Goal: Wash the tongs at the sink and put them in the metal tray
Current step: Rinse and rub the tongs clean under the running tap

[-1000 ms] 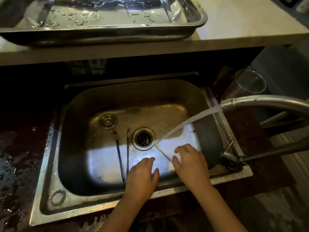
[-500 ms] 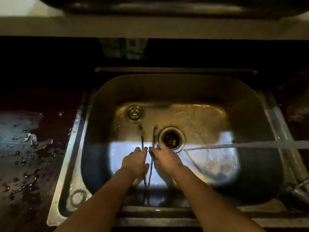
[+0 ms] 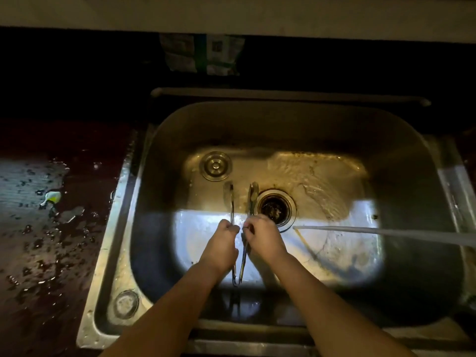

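Observation:
Thin metal tongs (image 3: pixel 232 202) lie in the steel sink (image 3: pixel 164 155), tips pointing away from me, their joined end near the front wall. My left hand (image 3: pixel 223 243) is closed around the left arm of the tongs. My right hand (image 3: pixel 262 238) is closed around the right arm, just beside the drain (image 3: pixel 276 208). A stream of water (image 3: pixel 386 231) comes in from the right and lands on the sink floor right of my right hand. The metal tray is out of view.
A round drain stopper (image 3: pixel 215 166) rests on the sink floor behind the tongs. The dark counter (image 3: pixel 51 240) to the left is wet, with a small yellow-white scrap (image 3: pixel 52 197) on it. A pale shelf edge (image 3: pixel 231 14) overhangs the back.
My view dropped, so the tray and faucet left the frame. Both hands moved left from under the water stream to the tongs and closed on their two arms.

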Demonstrator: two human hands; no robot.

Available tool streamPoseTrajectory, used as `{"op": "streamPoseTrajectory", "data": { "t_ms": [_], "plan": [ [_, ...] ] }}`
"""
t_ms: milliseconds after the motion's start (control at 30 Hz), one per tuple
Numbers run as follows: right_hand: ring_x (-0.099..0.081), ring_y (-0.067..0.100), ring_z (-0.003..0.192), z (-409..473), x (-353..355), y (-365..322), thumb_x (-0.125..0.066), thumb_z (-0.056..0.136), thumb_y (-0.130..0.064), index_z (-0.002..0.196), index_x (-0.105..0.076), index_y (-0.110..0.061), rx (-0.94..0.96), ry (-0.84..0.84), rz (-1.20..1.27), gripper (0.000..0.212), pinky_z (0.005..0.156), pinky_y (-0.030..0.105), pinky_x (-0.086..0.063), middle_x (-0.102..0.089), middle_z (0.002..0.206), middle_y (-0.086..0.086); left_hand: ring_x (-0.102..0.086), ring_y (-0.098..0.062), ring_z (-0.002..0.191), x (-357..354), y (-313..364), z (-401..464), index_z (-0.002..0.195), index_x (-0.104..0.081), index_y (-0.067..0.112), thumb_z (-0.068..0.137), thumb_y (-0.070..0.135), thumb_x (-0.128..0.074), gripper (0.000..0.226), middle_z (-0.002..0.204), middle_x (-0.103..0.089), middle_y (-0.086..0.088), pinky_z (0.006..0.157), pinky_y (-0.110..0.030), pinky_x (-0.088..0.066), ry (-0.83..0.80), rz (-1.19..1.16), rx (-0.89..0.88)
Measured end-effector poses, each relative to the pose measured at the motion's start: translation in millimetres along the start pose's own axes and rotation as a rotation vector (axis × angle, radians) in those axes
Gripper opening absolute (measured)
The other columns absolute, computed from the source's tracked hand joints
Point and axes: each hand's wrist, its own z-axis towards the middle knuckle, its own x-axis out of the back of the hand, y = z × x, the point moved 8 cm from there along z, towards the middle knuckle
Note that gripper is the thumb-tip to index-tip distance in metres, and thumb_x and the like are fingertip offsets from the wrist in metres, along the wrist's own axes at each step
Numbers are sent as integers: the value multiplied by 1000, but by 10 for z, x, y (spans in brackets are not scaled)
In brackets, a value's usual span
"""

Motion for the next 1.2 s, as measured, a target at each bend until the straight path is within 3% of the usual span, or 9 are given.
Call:
{"op": "streamPoseTrajectory", "data": {
  "t_ms": [100, 167, 233, 367, 533, 633, 800, 1033, 1200],
  "plan": [
    [-61, 27, 72, -115, 263, 101, -62, 79, -3, 96, -42, -15, -183, 161, 285, 29, 64, 35, -47, -60, 83, 8, -58, -19, 102, 165, 183, -80, 129, -45, 18, 74, -9, -57, 62, 122, -49, -6, 89, -19, -45, 54, -123, -60],
    [-64, 23, 60, -221, 419, 183, -65, 80, -4, 105, -39, -14, -295, 199, 457, 38, 57, 34, -54, -61, 79, 2, -61, -8, 85, 294, 267, -181, 131, -36, 33, 76, -5, -61, 72, 105, -55, 6, 69, -9, -50, 54, -362, -17],
    [-62, 13, 49, -360, 549, 249, -65, 80, -4, 108, -39, -15, -363, 212, 639, 41, 46, 23, -53, -61, 78, -2, -63, -6, 79, 359, 331, -323, 128, -40, 32, 81, 9, -64, 57, 96, -62, 6, 60, -10, -51, 14, -554, 62],
    [-64, 17, 57, -761, 753, 341, -65, 79, -1, 90, -46, -23, -409, 251, 909, 31, 55, 35, -55, -62, 82, 4, -71, -25, 87, 185, 631, -709, 97, -66, 21, 87, 29, -58, 15, 95, -74, -12, 72, -38, -60, -211, -882, 147],
    [-69, 13, 64, -1201, 965, 538, -66, 82, -8, 85, -57, -23, -452, 295, 1034, 17, 55, 24, -57, -69, 86, 5, -72, -21, 81, 46, 1036, -949, 89, -65, 17, 89, 28, -55, 15, 87, -76, -9, 59, -23, -54, -237, -962, 114],
    [-61, 4, 83, -1394, 1159, 628, -58, 88, -18, 93, -53, -32, -442, 393, 758, 16, 71, 24, -52, -64, 105, -2, -73, -21, 74, 72, 1186, -977, 85, -66, 10, 88, 27, -56, 20, 77, -75, -10, 53, -21, -53, -205, -888, 96],
    [-38, 10, 131, -1525, 1422, 180, -60, 80, -1, 124, -54, -23, 166, 407, -137, 50, 108, 24, -30, -51, 136, -5, -71, -21, 68, 182, 1413, -947, 76, -68, 12, 85, 26, -60, 18, 67, -74, -5, 49, -23, -53, -207, -857, 54],
    [-11, 15, 145, -1066, 1845, 541, -40, 93, -17, 143, -27, -19, 7, 219, -414, 51, 118, 31, -3, -21, 156, 0, -69, -9, 60, 336, 1672, -914, 81, -65, 4, 87, 23, -58, 21, 59, -72, 0, 45, -16, -49, -192, -859, -15],
    [-24, 13, 141, -1234, 1618, 214, -49, 86, -4, 141, -32, -22, 218, 231, -283, 60, 118, 30, -16, -31, 153, 1, -65, -12, 56, 398, 1652, -919, 83, -62, -1, 89, 18, -55, 21, 55, -71, -1, 45, -16, -50, -183, -881, -11]
  ]
}}
